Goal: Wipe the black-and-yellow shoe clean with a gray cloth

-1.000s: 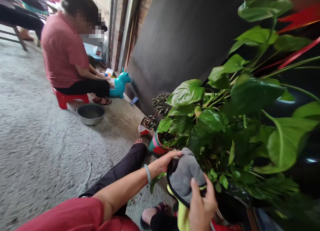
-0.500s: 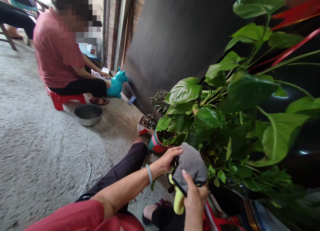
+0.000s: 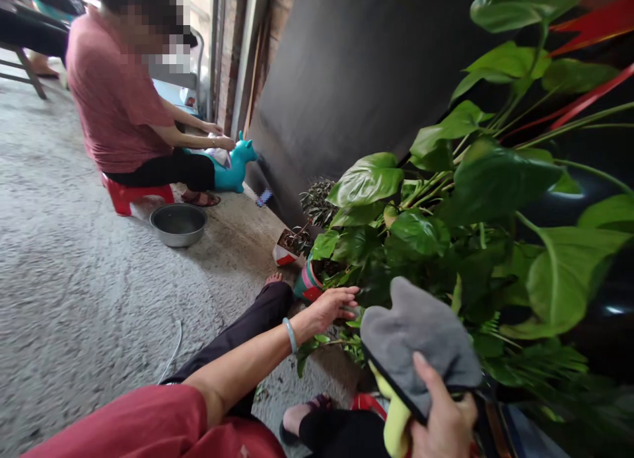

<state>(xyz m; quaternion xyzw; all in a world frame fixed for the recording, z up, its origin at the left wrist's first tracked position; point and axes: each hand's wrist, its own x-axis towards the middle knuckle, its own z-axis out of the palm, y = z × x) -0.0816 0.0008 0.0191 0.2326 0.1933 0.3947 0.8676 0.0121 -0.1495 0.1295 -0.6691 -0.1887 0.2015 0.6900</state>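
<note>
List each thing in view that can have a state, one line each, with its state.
Grey cloth: bunched, held up in the right hand.
Left hand: open, fingers spread, reaching into the low leaves.
Big-leaved plant: upright, leaves green.
Metal basin: upright on the floor; contents cannot be told.
Red stool: occupied by a seated person.

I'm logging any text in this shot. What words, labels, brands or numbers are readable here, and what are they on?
None can be read.
The small object on the floor by the dark wall is pixelated, so any print on it is lost.
The red-and-white planter shows colour blocks only, no letters.
The grey cloth in the right hand carries no label; the left hand reaches into plain leaves.
</note>
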